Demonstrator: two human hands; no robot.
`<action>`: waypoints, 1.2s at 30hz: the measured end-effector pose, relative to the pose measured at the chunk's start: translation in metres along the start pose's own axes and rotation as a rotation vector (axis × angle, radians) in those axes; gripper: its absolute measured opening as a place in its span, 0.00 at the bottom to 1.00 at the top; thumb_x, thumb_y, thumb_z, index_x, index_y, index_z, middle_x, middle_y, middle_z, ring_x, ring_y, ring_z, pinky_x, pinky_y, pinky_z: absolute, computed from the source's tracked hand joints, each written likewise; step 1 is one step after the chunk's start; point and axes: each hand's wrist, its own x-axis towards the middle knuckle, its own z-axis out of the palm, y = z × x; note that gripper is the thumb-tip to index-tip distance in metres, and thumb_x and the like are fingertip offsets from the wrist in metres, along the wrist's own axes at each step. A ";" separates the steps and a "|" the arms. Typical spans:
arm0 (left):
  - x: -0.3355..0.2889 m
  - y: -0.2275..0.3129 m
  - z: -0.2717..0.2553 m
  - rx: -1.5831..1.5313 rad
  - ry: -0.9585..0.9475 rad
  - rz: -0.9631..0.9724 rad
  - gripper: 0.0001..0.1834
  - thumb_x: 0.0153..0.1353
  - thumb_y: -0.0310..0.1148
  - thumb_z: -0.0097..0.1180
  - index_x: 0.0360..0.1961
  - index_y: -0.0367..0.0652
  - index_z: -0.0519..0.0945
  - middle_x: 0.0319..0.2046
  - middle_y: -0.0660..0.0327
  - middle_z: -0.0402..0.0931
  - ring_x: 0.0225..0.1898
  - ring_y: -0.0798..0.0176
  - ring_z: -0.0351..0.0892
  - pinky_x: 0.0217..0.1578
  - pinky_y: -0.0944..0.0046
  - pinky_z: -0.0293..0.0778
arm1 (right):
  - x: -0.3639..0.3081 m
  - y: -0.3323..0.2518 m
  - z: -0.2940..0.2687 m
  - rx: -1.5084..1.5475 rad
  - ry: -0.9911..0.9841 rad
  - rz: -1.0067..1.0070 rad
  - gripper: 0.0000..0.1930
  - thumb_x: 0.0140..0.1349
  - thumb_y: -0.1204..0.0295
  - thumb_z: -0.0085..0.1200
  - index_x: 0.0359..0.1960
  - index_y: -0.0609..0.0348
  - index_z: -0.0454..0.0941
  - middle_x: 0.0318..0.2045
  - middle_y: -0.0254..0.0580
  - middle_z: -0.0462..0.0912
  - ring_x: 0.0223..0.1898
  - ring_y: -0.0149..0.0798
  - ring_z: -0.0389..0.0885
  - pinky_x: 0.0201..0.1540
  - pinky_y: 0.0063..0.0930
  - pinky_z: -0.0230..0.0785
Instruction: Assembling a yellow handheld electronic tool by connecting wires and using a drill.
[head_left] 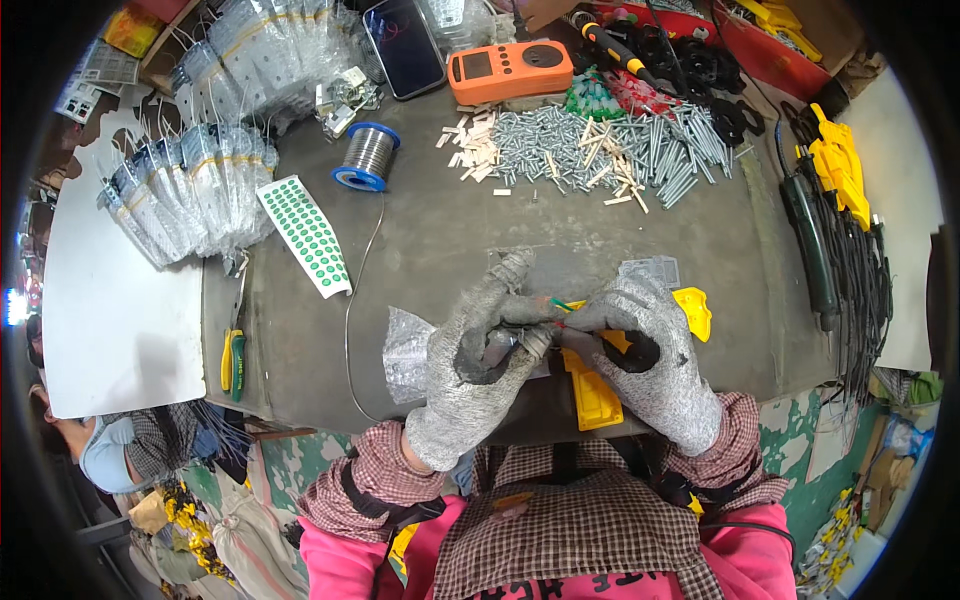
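Both hands wear grey knit gloves with dark, worn fingertips and meet above the near middle of the table. My left hand [468,350] is closed in a pinch around thin wires; a green wire [560,303] and a bit of red show at its fingertips. My right hand [650,345] pinches at the same spot, its fingertips at the red end. Beneath it lies a yellow plastic housing [597,398], partly covered by the fingers. A smaller yellow piece [693,312] and a clear plastic part [655,268] sit beyond the right hand. Bubble wrap [405,355] lies beside my left hand.
A solder spool [366,158], a green-dotted sticker sheet [308,236] and cutters [233,362] lie left. Wrapped parts [195,190] are stacked behind. A screw pile [545,145], orange meter [510,72] and phone [404,45] are at the back. A dark-handled tool [808,245] hangs right.
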 end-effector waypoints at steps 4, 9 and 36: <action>0.002 0.003 -0.001 0.118 -0.047 0.022 0.28 0.63 0.21 0.60 0.64 0.34 0.68 0.44 0.56 0.84 0.47 0.62 0.83 0.51 0.64 0.77 | -0.008 0.005 0.004 0.134 0.047 0.050 0.10 0.53 0.76 0.67 0.35 0.54 0.81 0.28 0.40 0.77 0.34 0.45 0.77 0.40 0.38 0.68; -0.002 -0.008 -0.001 -0.056 -0.067 -0.068 0.30 0.65 0.22 0.60 0.66 0.35 0.63 0.45 0.56 0.81 0.54 0.60 0.79 0.54 0.61 0.75 | -0.009 -0.001 -0.002 0.418 0.114 0.487 0.11 0.53 0.76 0.66 0.38 0.58 0.79 0.30 0.41 0.79 0.37 0.42 0.80 0.45 0.35 0.70; 0.011 0.008 -0.001 -0.048 -0.036 -0.167 0.20 0.66 0.21 0.56 0.59 0.36 0.70 0.42 0.57 0.82 0.51 0.67 0.79 0.51 0.66 0.76 | 0.007 0.012 0.012 0.064 -0.041 0.059 0.13 0.51 0.74 0.66 0.40 0.50 0.81 0.32 0.40 0.79 0.37 0.47 0.78 0.43 0.40 0.69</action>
